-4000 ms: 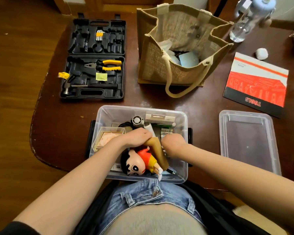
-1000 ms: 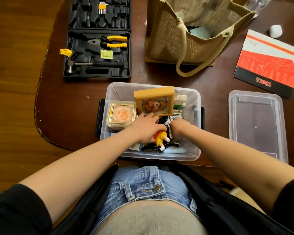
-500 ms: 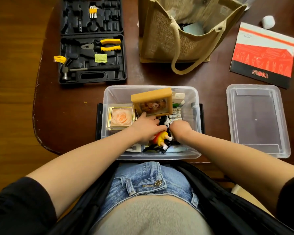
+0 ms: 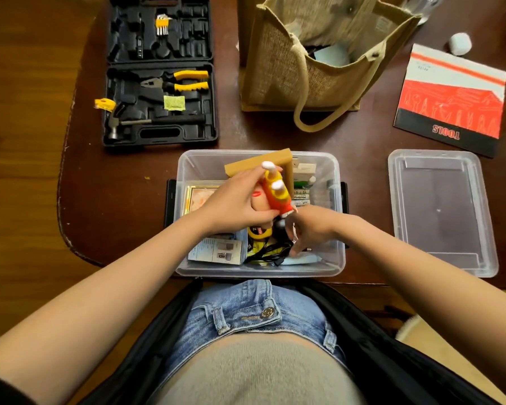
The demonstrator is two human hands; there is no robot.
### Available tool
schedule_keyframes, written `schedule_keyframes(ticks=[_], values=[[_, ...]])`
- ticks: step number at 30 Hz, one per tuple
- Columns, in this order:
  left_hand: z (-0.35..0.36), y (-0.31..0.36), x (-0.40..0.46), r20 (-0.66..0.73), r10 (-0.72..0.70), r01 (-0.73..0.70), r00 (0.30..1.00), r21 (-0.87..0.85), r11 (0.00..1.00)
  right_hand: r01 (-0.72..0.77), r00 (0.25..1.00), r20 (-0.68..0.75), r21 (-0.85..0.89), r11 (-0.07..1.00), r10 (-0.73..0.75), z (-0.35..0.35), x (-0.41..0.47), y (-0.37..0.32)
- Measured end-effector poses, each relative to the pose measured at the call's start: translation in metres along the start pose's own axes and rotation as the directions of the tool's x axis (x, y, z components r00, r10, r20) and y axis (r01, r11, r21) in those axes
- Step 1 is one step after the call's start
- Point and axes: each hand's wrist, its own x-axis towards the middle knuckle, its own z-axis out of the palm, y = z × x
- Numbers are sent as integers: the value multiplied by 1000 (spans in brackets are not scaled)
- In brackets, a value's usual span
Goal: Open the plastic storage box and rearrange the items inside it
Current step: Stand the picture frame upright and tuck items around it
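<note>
The clear plastic storage box (image 4: 187, 162) stands open at the table's near edge, its lid (image 4: 438, 211) lying flat to the right. My left hand (image 4: 234, 203) grips a cartoon doll (image 4: 275, 194) in red shirt and yellow shorts, held upside down above the box with its white feet pointing away. My right hand (image 4: 313, 229) reaches into the box's right front part, fingers curled among black cables (image 4: 269, 252). Inside the box I see a tan wooden frame (image 4: 257, 165) standing at the back, a gold-edged rose box (image 4: 199, 197), batteries (image 4: 301, 197), a yellow tape measure (image 4: 259, 232) and a leaflet (image 4: 216, 251).
An open black tool case (image 4: 158, 83) with pliers and a hammer lies at the back left. A jute tote bag (image 4: 319, 54) stands behind the box. A red "TOOLS" booklet (image 4: 450, 97) lies at the back right, with a small white object (image 4: 459, 43) beyond it.
My left hand has lifted the doll up out of the box and turned it feet-away. My right hand has stayed low in the box by the cables.
</note>
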Motion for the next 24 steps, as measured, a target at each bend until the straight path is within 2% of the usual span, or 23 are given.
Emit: schedule_keyframes(ticks=[1, 4, 6, 8, 11, 14, 17, 20, 22, 24], values=[[-5, 0, -3, -30, -26, 23, 999, -74, 997, 28, 1000, 0, 19, 999, -28, 3, 1, -1], [-6, -2, -18, -136, -117, 77, 984, -272, 959, 101, 995, 9, -83, 991, -100, 26, 2, -1], [-9, -9, -24, -236, -176, 85, 956, -352, 932, 114, 993, 35, -76, 991, -112, 33, 3, 1], [-17, -18, -28, -337, -281, 163, 899, -340, 926, 111, 992, 60, -7, 994, -110, 28, 6, 2], [-29, -32, -25, -377, -473, 408, 797, -242, 880, 107, 992, 50, 142, 984, -115, 13, 6, 4], [-36, -37, -19, -416, -455, 487, 787, -33, 873, 123, 992, -56, 312, 942, -111, -1, 1, 8], [-42, -35, -10, -409, -422, 512, 809, 137, 848, 149, 980, -179, 364, 919, -88, -7, 0, 6], [-45, -34, -5, -431, -419, 510, 799, 116, 853, 102, 941, -338, 278, 955, -2, 0, 6, -1], [-43, -34, -6, -455, -419, 508, 785, 87, 857, 5, 865, -495, 164, 987, 78, 5, 5, -9], [-42, -34, -9, -469, -411, 483, 782, 37, 875, -72, 763, -639, 62, 995, 95, 8, 3, -15]])
